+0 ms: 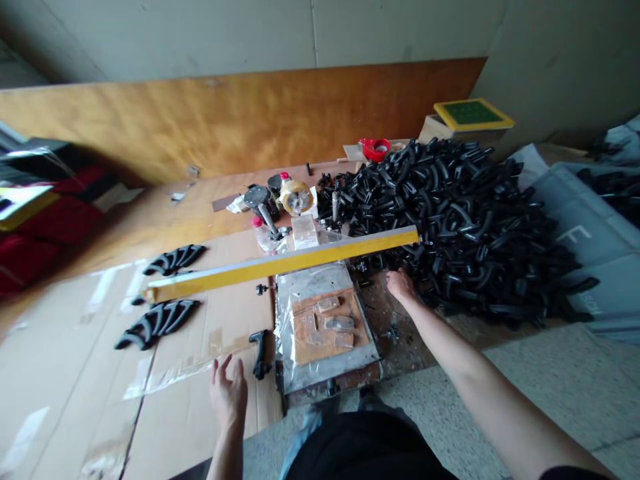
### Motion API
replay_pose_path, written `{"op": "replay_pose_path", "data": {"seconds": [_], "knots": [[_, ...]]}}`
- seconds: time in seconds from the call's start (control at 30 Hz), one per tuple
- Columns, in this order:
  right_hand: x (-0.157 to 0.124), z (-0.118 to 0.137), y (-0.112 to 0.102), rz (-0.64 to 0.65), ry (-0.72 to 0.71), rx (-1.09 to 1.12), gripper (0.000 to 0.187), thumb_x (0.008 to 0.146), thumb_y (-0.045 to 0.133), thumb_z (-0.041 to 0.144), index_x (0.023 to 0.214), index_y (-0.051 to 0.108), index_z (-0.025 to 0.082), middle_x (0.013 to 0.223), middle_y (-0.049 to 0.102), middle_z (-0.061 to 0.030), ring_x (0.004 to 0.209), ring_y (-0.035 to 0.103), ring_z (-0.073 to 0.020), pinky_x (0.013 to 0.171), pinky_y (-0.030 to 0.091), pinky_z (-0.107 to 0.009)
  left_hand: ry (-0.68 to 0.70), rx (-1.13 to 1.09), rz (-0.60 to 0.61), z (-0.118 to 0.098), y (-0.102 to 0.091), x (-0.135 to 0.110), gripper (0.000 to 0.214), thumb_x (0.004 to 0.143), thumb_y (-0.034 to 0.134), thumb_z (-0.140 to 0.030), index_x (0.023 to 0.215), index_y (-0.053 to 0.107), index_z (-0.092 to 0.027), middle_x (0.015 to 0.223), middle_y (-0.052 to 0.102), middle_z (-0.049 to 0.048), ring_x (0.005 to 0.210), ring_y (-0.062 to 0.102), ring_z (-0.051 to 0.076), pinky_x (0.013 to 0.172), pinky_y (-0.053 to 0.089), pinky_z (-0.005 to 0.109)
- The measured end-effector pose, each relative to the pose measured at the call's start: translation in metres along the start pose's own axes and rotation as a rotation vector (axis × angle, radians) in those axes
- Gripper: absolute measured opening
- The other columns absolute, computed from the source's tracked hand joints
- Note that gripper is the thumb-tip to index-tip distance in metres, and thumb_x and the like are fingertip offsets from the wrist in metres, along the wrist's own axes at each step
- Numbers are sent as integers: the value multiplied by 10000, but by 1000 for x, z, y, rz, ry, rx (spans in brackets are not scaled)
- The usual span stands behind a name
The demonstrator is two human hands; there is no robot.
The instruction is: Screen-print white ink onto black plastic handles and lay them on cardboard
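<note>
My left hand hovers over the cardboard sheet with its fingers spread and nothing in it, just left of a single black curved plastic part. My right hand reaches forward to the near edge of a big heap of black curved plastic parts; its fingers are curled at the pile and I cannot see whether they grip a piece. Between my hands lies a metal plate with a brown pad and small metal blocks under clear film. A long yellow bar lies across above it.
Two neat rows of black parts lie on the cardboard at left. Behind the plate stand a tape roll, a small bottle and a black tool. A red tape dispenser, a yellow-framed box and grey crates are at right.
</note>
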State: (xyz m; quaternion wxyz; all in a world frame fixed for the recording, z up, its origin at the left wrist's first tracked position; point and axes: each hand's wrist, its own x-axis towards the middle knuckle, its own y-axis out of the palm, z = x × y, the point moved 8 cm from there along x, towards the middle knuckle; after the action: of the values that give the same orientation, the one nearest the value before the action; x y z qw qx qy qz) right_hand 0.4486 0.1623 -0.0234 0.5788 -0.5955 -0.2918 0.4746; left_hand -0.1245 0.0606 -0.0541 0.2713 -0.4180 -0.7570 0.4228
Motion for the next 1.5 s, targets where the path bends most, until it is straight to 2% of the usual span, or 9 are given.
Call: {"op": "replay_pose_path", "data": {"seconds": [0.2,0.43,0.53,0.67,0.8,0.93,1.17,1.33,1.5], "knots": [[-38,-22,16,-22,-69,-70,319,896,484,218,1179,615,156,1183,610,-191,991,653,-253,784,475,-324,-115,-112,-36,-16,-8,-28,484,881,428,-461,1241,597,-185,1499,424,146,1309,481,319,1043,422,455],[-39,-59,-4,-32,-86,76,256,933,432,233,1170,475,146,972,673,-156,908,666,-268,766,464,-358,-249,-248,-63,-28,-28,-55,491,890,443,-466,1271,581,-190,1510,416,122,1235,548,308,1006,458,444],[-46,-32,-10,-14,-196,461,209,904,464,304,1072,484,181,995,665,-114,931,646,-233,811,465,-339,-198,-395,-104,-56,-42,-45,447,890,468,-454,1192,628,-167,1457,485,129,1260,535,279,1050,427,432],[-87,43,-11,142,-406,835,350,763,631,415,1014,483,222,1021,656,-46,968,627,-205,839,465,-315,-25,-623,-144,-101,-58,-14,401,881,509,-434,1126,649,-150,1326,601,142,1267,532,243,1068,411,407],[-131,122,-7,374,-579,789,283,779,635,423,928,507,220,864,668,7,788,635,-166,706,455,-259,115,-738,-120,-142,-68,9,399,881,524,-444,1138,648,-166,1247,655,114,1184,589,218,1026,447,382],[-138,163,-7,235,-696,403,239,926,503,434,949,560,203,880,697,-44,803,644,-183,708,432,-264,180,-783,-91,-169,-79,20,383,886,522,-453,1117,661,-180,1194,681,92,1132,613,203,971,482,354],[-126,175,7,-7,-706,-57,344,976,411,441,1063,577,153,1063,667,-160,1061,569,-254,891,404,-325,226,-996,-92,-213,-111,40,366,881,550,-456,1080,636,-161,922,695,51,834,652,136,779,536,283],[-122,165,-5,-74,-699,33,284,953,486,418,1024,617,176,1058,668,-120,1019,596,-232,879,437,-306,314,-1106,160,-264,-120,41,493,980,283,-481,966,646,-149,642,587,9,595,593,109,625,527,255],[-76,120,-51,-95,-556,144,401,997,320,319,1033,654,100,887,667,-90,894,622,-204,761,521,-313,200,-1078,313,-234,-114,15,532,931,372,-572,969,684,-143,779,651,42,645,597,121,570,494,234]]}}
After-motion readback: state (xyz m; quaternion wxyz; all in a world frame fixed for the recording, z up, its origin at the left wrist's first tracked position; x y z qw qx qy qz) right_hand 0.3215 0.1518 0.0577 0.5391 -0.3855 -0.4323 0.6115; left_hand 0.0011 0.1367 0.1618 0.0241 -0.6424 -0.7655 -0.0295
